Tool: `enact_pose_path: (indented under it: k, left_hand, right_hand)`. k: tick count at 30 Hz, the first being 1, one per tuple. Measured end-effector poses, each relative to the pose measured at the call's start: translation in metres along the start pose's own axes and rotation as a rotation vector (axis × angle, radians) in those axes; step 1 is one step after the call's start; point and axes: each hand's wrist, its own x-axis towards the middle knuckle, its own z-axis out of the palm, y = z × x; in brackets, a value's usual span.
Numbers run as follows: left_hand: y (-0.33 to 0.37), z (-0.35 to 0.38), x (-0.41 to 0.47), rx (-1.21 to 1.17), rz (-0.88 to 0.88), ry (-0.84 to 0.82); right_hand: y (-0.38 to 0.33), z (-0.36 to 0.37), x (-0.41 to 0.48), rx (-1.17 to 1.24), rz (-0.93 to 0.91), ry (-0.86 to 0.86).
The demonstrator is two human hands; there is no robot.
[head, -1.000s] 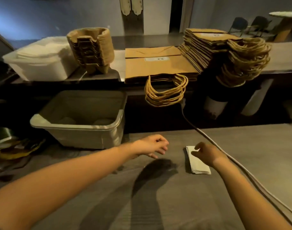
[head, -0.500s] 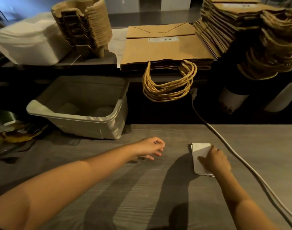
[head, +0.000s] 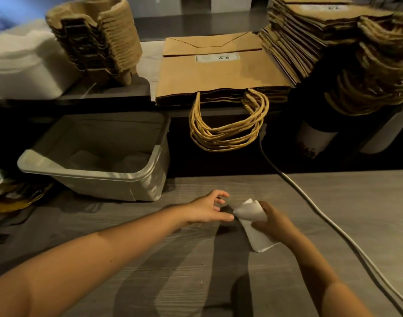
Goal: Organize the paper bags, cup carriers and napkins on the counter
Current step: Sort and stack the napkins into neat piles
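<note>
head view: a look down past both forearms onto a grey wood-grain surface point(head: 150, 271).
right hand point(head: 274, 223): the fingers point(head: 265, 205) are curled over the far end of the napkins and the thumb presses on their top face, so the hand is holding them.
napkins point(head: 256, 239): a small white folded stack. Its far end is bent up off the surface inside the right fingers, and its near end lies flat by the right wrist.
left hand point(head: 207, 209): the fingers point(head: 221, 193) are spread wide and relaxed, holding nothing. The thumb tip is just beside the raised napkin corner; whether it touches cannot be told.
cable point(head: 321, 216): pale, lying on the surface just right of the right fingers and running toward the lower right corner.
grey bin point(head: 99, 179): open-topped, standing on the surface beyond and left of the left fingers.
paper bags point(head: 218, 74): a flat brown stack on the raised shelf point(head: 109, 91), well beyond both sets of fingers. Their twisted handles hang over the shelf's edge.
taller bag stack point(head: 310, 30): beyond and right of the right fingers, fanned, with drooping handles.
cup carriers point(head: 97, 40): a nested pulp stack on the shelf, well beyond and left of the left fingers.
white tub point(head: 24, 58): left of the cup carriers, blurred.
</note>
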Motion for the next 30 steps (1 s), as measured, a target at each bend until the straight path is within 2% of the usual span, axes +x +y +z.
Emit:
enact_pose_path:
  k: [4,8,14,18,21,24,30]
  left_hand:
    - [0.007,-0.005,-0.002,0.070,0.068,-0.037]
    - [0.015,-0.012,-0.016,0.182,0.125,-0.058]
    - [0.024,-0.037,-0.056,0.240,0.192,-0.008]
    - [0.034,-0.063,-0.102,0.296,0.197,0.106]
    - [0.044,-0.082,-0.144,0.271,0.228,0.147]
    - [0.057,-0.102,-0.186,0.247,0.288,0.249]
    - [0.080,-0.147,-0.248,0.143,0.350,0.477]
  right_hand:
    - [-0.032,-0.003,-0.010,0.049,-0.158,-0.145]
    - [-0.063,-0.010,-0.021,0.047,-0.298,-0.193]
    - [-0.098,-0.012,-0.034,0.098,-0.329,-0.232]
    - [-0.129,-0.024,-0.050,0.333,-0.323,-0.415]
    - [-0.153,-0.036,-0.064,0.383,-0.359,-0.499]
    - [-0.184,-0.039,-0.077,0.509,-0.399,-0.485]
    - [-0.261,-0.046,-0.109,0.617,-0.570,-0.233]
